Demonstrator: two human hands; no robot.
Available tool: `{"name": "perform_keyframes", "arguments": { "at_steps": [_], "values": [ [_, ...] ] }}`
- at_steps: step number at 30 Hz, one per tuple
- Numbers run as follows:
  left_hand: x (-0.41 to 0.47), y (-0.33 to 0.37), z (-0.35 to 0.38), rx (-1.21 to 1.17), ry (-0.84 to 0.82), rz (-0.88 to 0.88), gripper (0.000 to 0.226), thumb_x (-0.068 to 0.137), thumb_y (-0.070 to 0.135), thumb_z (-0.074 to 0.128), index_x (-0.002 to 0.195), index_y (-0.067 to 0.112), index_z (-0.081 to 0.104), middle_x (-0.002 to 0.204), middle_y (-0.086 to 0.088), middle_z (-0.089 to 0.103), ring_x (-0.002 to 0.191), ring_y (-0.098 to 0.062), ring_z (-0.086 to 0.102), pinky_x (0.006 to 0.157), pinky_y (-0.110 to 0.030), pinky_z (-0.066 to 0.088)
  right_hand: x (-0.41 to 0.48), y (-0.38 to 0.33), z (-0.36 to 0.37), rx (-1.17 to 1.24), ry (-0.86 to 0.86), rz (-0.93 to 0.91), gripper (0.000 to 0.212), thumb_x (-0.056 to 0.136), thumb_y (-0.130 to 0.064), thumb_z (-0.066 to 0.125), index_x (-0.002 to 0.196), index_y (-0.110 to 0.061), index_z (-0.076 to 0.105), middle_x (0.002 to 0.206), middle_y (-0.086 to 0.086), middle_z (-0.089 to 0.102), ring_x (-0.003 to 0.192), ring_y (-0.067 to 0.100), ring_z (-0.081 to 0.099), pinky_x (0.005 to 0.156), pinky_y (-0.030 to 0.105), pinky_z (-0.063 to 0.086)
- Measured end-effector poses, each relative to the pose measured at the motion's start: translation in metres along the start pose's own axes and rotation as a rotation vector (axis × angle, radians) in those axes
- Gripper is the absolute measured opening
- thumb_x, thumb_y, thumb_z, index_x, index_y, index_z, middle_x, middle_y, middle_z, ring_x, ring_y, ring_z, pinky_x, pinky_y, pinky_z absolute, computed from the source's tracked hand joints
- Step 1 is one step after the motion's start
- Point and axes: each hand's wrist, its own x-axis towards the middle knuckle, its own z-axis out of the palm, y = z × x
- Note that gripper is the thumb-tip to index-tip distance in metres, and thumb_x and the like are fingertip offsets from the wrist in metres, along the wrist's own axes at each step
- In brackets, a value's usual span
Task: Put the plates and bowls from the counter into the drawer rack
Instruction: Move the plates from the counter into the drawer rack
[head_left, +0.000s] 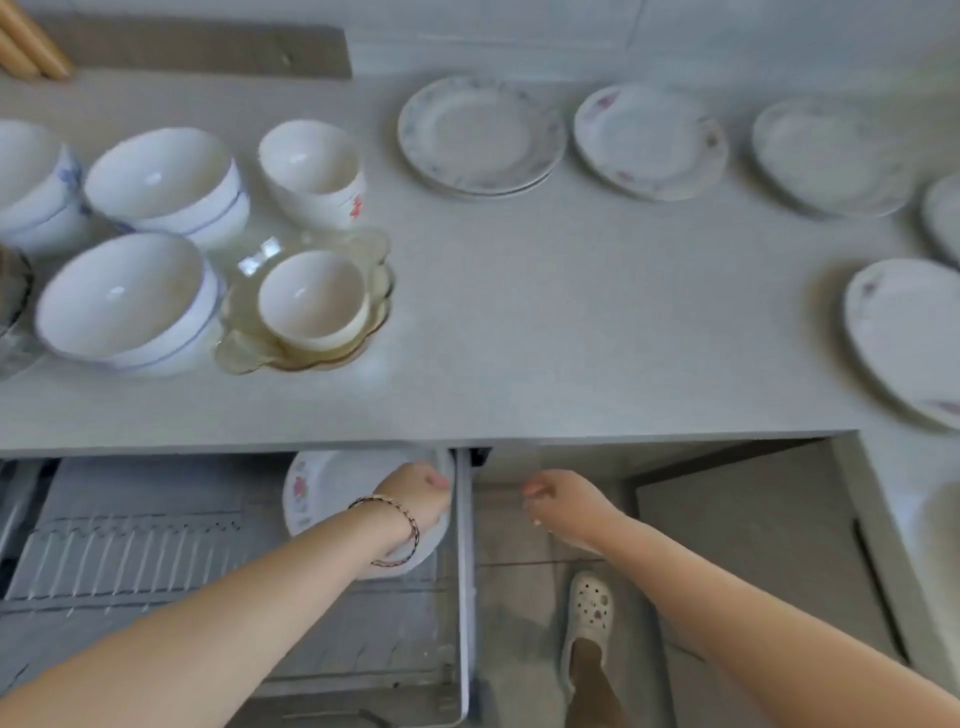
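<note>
My left hand (418, 493) grips the right rim of a white plate with a pink flower (322, 493), held on edge at the back right of the open drawer rack (135, 551). My right hand (561, 501) hangs beside the drawer over the floor, fingers loosely curled, holding nothing. On the counter (571, 338) lie several plates: a stack with a blue pattern (480, 135), a flowered one (649, 140), a plain one (831, 156) and a large one at the right edge (904, 332). Several bowls (161, 182) stand at the left, and a cup (311, 301) sits in a glass dish.
The drawer's white side rail (464, 571) runs between my hands. An open cabinet door (769, 545) stands to the right. My foot in a white clog (587, 618) is on the floor below. Wooden handles (31, 47) lean at the back left.
</note>
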Motion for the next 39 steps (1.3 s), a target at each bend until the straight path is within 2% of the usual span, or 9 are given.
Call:
{"name": "perform_keyframes", "arguments": {
  "at_steps": [5, 8, 10, 14, 18, 23, 28, 34, 39],
  "values": [
    [-0.005, 0.125, 0.080, 0.000, -0.035, 0.125, 0.029, 0.085, 0.003, 0.047, 0.065, 0.023, 0.050, 0.069, -0.002, 0.060, 0.064, -0.018, 0.059, 0.051, -0.015, 0.049, -0.014, 0.072, -0.126, 0.264, 0.138, 0.019, 0.033, 0.085, -0.006, 0.055, 0.117, -0.001, 0.060, 0.072, 0.001, 0.061, 0.067, 0.014, 0.056, 0.066, 0.022, 0.046],
    [-0.001, 0.199, 0.127, -0.023, -0.058, 0.172, 0.022, 0.088, 0.004, 0.041, 0.077, 0.020, 0.052, 0.063, 0.003, 0.059, 0.053, -0.009, 0.056, 0.038, -0.011, 0.037, -0.012, 0.117, -0.206, 0.288, 0.239, 0.023, 0.028, 0.087, -0.004, 0.054, 0.114, -0.001, 0.061, 0.082, 0.008, 0.060, 0.070, 0.020, 0.057, 0.057, 0.020, 0.042],
    [0.003, 0.244, 0.154, -0.049, -0.047, 0.192, 0.022, 0.088, 0.004, 0.040, 0.079, 0.019, 0.052, 0.063, 0.003, 0.058, 0.054, -0.009, 0.055, 0.042, -0.014, 0.040, -0.010, 0.148, -0.255, 0.235, 0.331, 0.010, 0.030, 0.088, -0.008, 0.053, 0.116, -0.005, 0.061, 0.094, 0.007, 0.060, 0.082, 0.022, 0.058, 0.062, 0.022, 0.042],
    [0.013, 0.316, 0.200, -0.108, -0.051, 0.159, 0.017, 0.090, 0.004, 0.041, 0.093, 0.014, 0.054, 0.068, 0.000, 0.058, 0.054, -0.009, 0.055, 0.041, -0.009, 0.042, -0.014, 0.205, -0.332, 0.049, 0.577, 0.080, 0.035, 0.088, -0.016, 0.051, 0.123, -0.016, 0.059, 0.127, 0.005, 0.058, 0.113, 0.023, 0.058, 0.094, 0.026, 0.042],
    [0.031, 0.358, 0.242, -0.102, -0.056, 0.118, 0.045, 0.088, 0.006, 0.043, 0.133, 0.011, 0.042, 0.094, -0.007, 0.058, 0.079, -0.023, 0.063, 0.080, -0.029, 0.051, -0.010, 0.260, -0.379, 0.122, 0.738, 0.295, 0.046, 0.090, -0.016, 0.050, 0.135, -0.009, 0.043, 0.138, 0.016, 0.042, 0.124, 0.033, 0.046, 0.104, 0.035, 0.038],
    [0.055, 0.389, 0.279, -0.041, -0.041, 0.095, 0.043, 0.085, 0.012, 0.051, 0.127, 0.006, 0.050, 0.107, -0.011, 0.064, 0.102, -0.030, 0.064, 0.094, -0.039, 0.052, 0.011, 0.299, -0.393, 0.270, 0.778, 0.464, 0.055, 0.089, -0.025, 0.053, 0.135, 0.000, 0.036, 0.137, 0.020, 0.036, 0.130, 0.037, 0.034, 0.105, 0.041, 0.033],
    [0.067, 0.396, 0.294, -0.045, 0.046, 0.095, 0.041, 0.085, 0.007, 0.057, 0.124, 0.005, 0.047, 0.124, -0.013, 0.061, 0.108, -0.028, 0.060, 0.084, -0.027, 0.045, 0.023, 0.306, -0.391, 0.312, 0.782, 0.608, 0.061, 0.085, -0.041, 0.054, 0.131, -0.005, 0.041, 0.136, 0.016, 0.034, 0.128, 0.035, 0.031, 0.105, 0.042, 0.029],
    [0.065, 0.381, 0.284, -0.070, 0.099, 0.100, 0.028, 0.084, 0.004, 0.057, 0.111, 0.008, 0.050, 0.123, -0.012, 0.060, 0.109, -0.028, 0.060, 0.078, -0.025, 0.043, 0.015, 0.304, -0.383, 0.487, 0.754, 0.425, 0.049, 0.085, -0.031, 0.060, 0.121, 0.002, 0.051, 0.120, 0.019, 0.061, 0.111, 0.037, 0.055, 0.083, 0.036, 0.044],
    [0.035, 0.325, 0.230, -0.122, 0.193, 0.181, 0.021, 0.084, 0.004, 0.058, 0.097, 0.015, 0.045, 0.098, -0.003, 0.056, 0.085, -0.020, 0.052, 0.071, -0.026, 0.039, -0.008, 0.252, -0.339, 0.484, 0.754, 0.263, 0.051, 0.086, -0.033, 0.060, 0.123, -0.001, 0.046, 0.114, 0.014, 0.058, 0.094, 0.030, 0.053, 0.074, 0.034, 0.041]
  ]
}}
